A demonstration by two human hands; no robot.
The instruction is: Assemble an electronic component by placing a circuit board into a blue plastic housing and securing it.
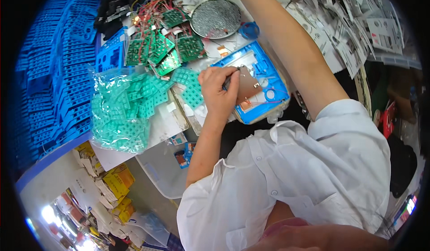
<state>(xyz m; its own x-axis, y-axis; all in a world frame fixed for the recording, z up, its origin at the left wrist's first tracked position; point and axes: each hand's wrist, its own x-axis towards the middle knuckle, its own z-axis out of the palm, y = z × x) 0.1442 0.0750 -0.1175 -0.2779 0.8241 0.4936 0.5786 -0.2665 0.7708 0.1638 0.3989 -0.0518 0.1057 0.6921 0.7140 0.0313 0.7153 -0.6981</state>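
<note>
My left hand (218, 89) is closed on the edge of a brown circuit board (248, 86), its fingers wrapped by a dark part there. The board is tilted over a blue plastic casing (276, 83), which lies open-side up on a pale pad. Thin red wires run near the board's lower end inside the casing. My right forearm (286, 36) stretches past the casing to the far edge of the picture, where the hand is cut off. Beside my left hand lie green rubber keypads (191, 94).
Green circuit boards (156, 47) with red wires lie at the far left. A round tin of small metal pieces (215, 18) and a blue tape roll (249, 30) stand beyond. Stacked blue casings (58, 72), bagged keypads (118, 112) and white printed panels (354, 27) flank the work area.
</note>
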